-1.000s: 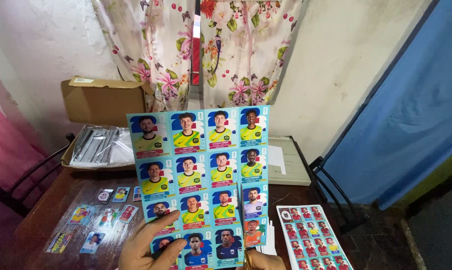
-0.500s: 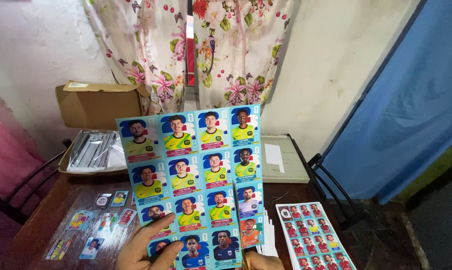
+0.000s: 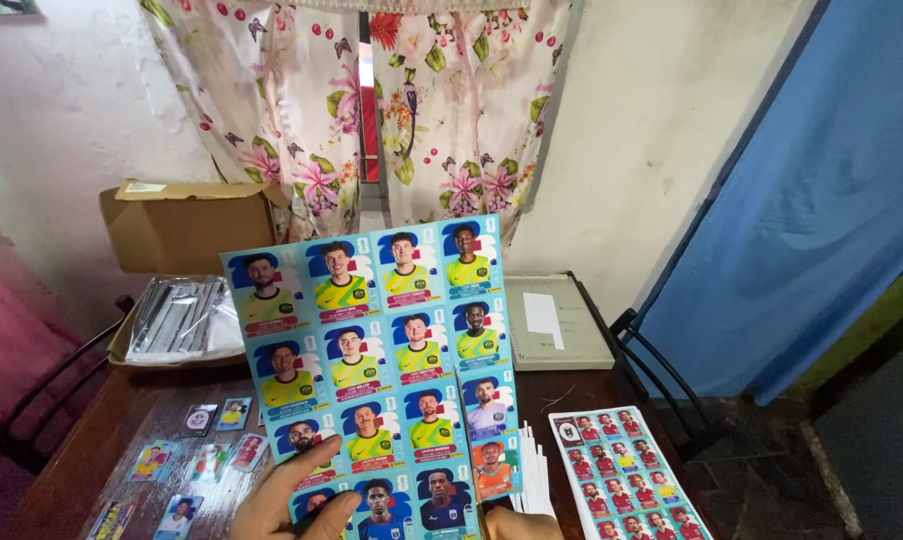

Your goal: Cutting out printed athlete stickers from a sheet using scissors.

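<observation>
Up goes the blue sticker sheet (image 3: 371,370), held upright over the wooden table (image 3: 121,420), rows of player portraits facing us. The left hand (image 3: 296,510) pinches its bottom edge, thumb closed on the front of the sheet; the right hand (image 3: 521,524) sits just beside it at the lower right corner, only partly in view, and I cannot tell whether those fingers are clamped on the sheet or merely resting against it. Risk here, as I judge it: all that paper stands above a grip at the very bottom, so the top could flop over or crease, and the narrow column at the right edge looks partly parted already and could tear unevenly. Just right of the grip lies a second sheet, the red sticker sheet (image 3: 626,475), flat on the table, with a white stack of paper strips (image 3: 534,470) between. Left of the grip, loose single stickers (image 3: 216,450) are scattered about. Containers now: beyond the left hand, an open cardboard tray (image 3: 171,325) holds shiny plastic packets, a closed brown cardboard box (image 3: 186,225) sits behind it, contents unseen. Beyond the right hand lies a grey cutting board (image 3: 561,325).
</observation>
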